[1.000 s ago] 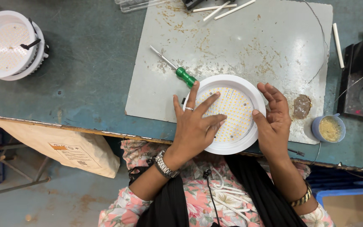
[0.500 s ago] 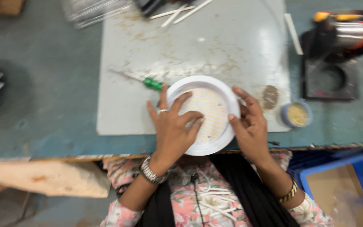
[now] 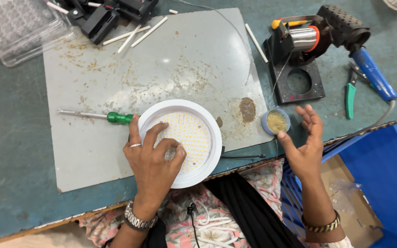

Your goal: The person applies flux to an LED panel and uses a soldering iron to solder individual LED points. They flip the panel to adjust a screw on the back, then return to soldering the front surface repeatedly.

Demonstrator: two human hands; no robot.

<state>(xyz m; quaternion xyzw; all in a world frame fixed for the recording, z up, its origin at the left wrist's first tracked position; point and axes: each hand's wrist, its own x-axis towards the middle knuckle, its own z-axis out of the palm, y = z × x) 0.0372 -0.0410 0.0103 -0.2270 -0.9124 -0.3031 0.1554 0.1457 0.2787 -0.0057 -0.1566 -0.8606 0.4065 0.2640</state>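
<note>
One round white lamp panel [image 3: 187, 138], one green-handled screwdriver [image 3: 98, 116], one small blue cup [image 3: 276, 121], one solder spool stand [image 3: 299, 55], one blue-handled soldering iron [image 3: 361, 50], one green-handled pliers [image 3: 350, 92], five white sticks [image 3: 256, 42], two hands [image 3: 155, 158].

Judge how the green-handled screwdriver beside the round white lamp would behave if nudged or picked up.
The screwdriver lies flat on the grey mat, and its round shaft and handle suggest it would probably roll if pushed sideways. It looks stiff, metal-shafted, likely not fragile. Its slim shape should be easy to pinch; the left hand rests close beside its handle, on the lamp.
</note>
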